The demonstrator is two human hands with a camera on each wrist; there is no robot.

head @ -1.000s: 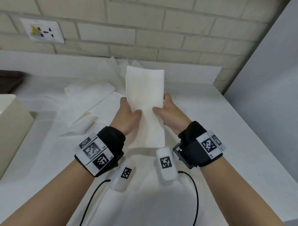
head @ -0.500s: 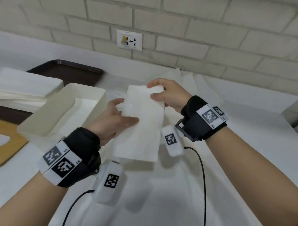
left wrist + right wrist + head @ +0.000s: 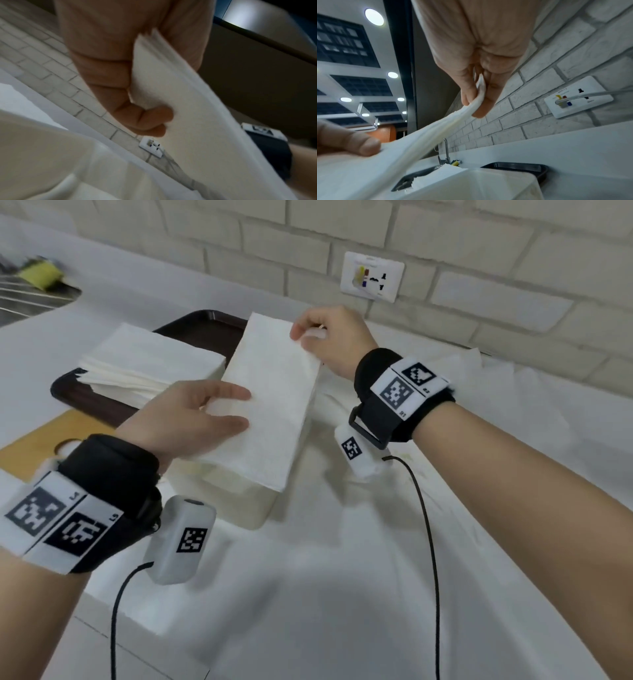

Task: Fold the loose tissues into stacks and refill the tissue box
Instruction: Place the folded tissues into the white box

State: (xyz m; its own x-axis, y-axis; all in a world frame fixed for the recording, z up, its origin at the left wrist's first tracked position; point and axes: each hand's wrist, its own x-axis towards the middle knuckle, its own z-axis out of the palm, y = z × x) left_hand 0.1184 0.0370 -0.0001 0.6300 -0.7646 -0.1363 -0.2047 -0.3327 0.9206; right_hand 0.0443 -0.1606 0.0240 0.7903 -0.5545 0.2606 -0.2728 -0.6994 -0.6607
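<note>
The white counter [image 3: 376, 594] fills most of the head view, and a white brick wall [image 3: 513, 268] with a socket plate [image 3: 372, 276] stands behind it. On the counter, at the left, a dark brown tray [image 3: 191, 326] carries a pile of flat white tissues [image 3: 147, 364]. Just in front of the tray stands the open cream tissue box [image 3: 253, 508], and only its near corner and front wall show. A folded stack of tissues [image 3: 274, 405] is held over the open box, and it covers most of the opening. I cannot tell if the stack already touches the box. The left hand [image 3: 191, 419] grips the near left edge of the stack, thumb and one finger lying on top; the left wrist view shows the other fingers [image 3: 150, 121] curled under it. The right hand [image 3: 329, 337] pinches the far right corner between thumb and fingers, and this is clear in the right wrist view [image 3: 479, 97]. More loose tissues [image 3: 479, 368] lie at the right, near the wall.
</note>
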